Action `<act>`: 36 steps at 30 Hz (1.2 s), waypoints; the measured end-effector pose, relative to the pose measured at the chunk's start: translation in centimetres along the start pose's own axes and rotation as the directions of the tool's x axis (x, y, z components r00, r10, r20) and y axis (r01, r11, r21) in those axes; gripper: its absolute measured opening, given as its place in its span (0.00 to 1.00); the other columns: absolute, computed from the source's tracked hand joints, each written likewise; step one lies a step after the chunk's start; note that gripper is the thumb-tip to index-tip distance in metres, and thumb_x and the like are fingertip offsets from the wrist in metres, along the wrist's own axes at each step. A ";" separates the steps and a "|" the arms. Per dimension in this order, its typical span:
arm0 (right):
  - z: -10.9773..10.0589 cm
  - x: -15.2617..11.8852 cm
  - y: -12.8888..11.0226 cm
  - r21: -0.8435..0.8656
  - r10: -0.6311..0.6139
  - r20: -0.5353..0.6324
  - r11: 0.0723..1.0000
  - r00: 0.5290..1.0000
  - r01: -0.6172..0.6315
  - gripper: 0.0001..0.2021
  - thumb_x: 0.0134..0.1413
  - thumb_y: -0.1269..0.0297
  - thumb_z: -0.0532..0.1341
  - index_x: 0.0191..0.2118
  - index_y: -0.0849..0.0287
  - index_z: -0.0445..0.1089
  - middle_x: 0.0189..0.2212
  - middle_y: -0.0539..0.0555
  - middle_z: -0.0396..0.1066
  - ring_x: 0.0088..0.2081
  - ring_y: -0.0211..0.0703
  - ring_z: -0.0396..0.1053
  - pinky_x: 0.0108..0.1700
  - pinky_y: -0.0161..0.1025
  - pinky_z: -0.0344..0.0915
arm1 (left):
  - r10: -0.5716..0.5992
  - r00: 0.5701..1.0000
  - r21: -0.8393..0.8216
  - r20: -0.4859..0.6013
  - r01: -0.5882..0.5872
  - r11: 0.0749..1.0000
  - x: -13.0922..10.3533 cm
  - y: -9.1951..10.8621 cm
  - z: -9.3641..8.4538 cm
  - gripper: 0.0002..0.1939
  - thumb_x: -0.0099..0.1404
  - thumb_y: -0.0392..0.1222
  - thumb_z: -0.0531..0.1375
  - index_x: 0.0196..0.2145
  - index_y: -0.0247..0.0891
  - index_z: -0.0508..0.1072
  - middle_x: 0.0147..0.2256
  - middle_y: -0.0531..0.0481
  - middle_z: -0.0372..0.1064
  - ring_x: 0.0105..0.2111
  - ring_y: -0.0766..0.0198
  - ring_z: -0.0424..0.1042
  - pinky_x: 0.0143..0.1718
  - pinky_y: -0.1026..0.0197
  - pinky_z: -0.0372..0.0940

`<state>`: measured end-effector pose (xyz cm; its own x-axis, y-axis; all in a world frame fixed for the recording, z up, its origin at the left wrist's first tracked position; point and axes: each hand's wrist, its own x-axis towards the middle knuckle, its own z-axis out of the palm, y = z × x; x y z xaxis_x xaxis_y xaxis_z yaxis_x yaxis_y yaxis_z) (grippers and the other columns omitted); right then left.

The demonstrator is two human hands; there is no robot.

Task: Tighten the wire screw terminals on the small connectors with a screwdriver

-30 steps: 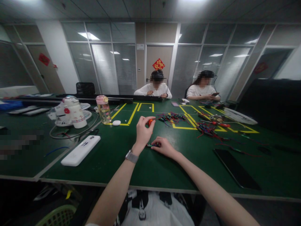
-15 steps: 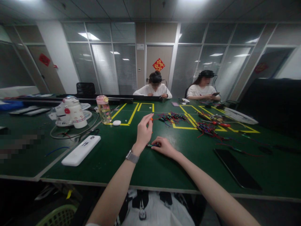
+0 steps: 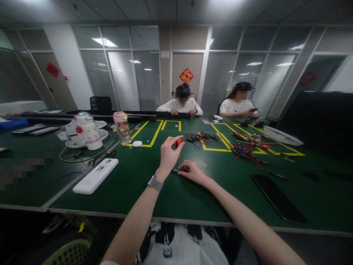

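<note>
A small screwdriver (image 3: 178,142) with an orange and black handle stands nearly upright in the fingers of my left hand (image 3: 168,154). Its thin shaft points down toward a small green circuit board (image 3: 175,170) on the table; whether the tip touches it I cannot tell. My right hand (image 3: 195,172) rests on the table and pinches the right side of that board, hiding part of it. Beyond both hands lies a pile of small boards with red and dark wires (image 3: 202,138). Another tangled wire pile (image 3: 244,151) sits to its right.
On the left of the green table (image 3: 132,198) are a white rectangular device (image 3: 95,176), a pink-capped bottle (image 3: 121,129) and a white case (image 3: 137,144). A black phone (image 3: 277,198) lies at right. A red-handled tool (image 3: 263,146) lies farther back. Two people sit across.
My left fingers have shifted on the screwdriver handle, with thumb and forefinger now curved apart around it and more of the orange showing. My right hand has barely moved.
</note>
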<state>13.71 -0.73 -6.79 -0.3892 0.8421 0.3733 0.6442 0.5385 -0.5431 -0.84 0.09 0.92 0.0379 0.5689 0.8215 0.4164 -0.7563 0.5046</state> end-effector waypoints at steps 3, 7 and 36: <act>0.1 0.0 0.1 0.004 -0.004 -0.006 1.000 1.000 0.004 0.06 0.47 0.70 0.67 0.34 0.60 0.76 0.29 0.51 0.69 0.29 0.37 0.64 0.32 0.33 0.60 | -0.019 1.000 0.003 0.005 0.019 1.000 -0.1 0.0 0.1 0.11 0.63 0.41 0.59 0.44 0.41 0.75 0.34 0.50 0.70 0.34 0.64 0.70 0.39 0.61 0.66; 0.1 0.0 0.1 0.008 -0.011 -0.003 1.000 1.000 0.011 0.06 0.48 0.70 0.67 0.35 0.59 0.76 0.30 0.51 0.69 0.29 0.37 0.64 0.32 0.33 0.61 | -0.023 0.999 -0.050 0.028 0.024 0.998 -0.1 0.2 0.1 0.14 0.69 0.40 0.52 0.48 0.40 0.73 0.43 0.46 0.71 0.43 0.62 0.71 0.45 0.59 0.65; 0.2 0.0 0.4 -0.005 -0.024 -0.013 1.000 1.000 0.024 0.06 0.48 0.69 0.67 0.35 0.59 0.77 0.28 0.51 0.68 0.28 0.37 0.64 0.32 0.33 0.60 | 0.023 1.000 0.004 0.003 -0.023 1.000 0.0 0.1 0.2 0.11 0.66 0.35 0.55 0.44 0.39 0.73 0.39 0.48 0.71 0.38 0.63 0.70 0.42 0.60 0.66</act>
<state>13.82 -0.52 -7.17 -0.3961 0.8285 0.3959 0.6383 0.5584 -0.5299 -0.64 0.04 0.95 0.0499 0.5520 0.8324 0.4190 -0.7681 0.4842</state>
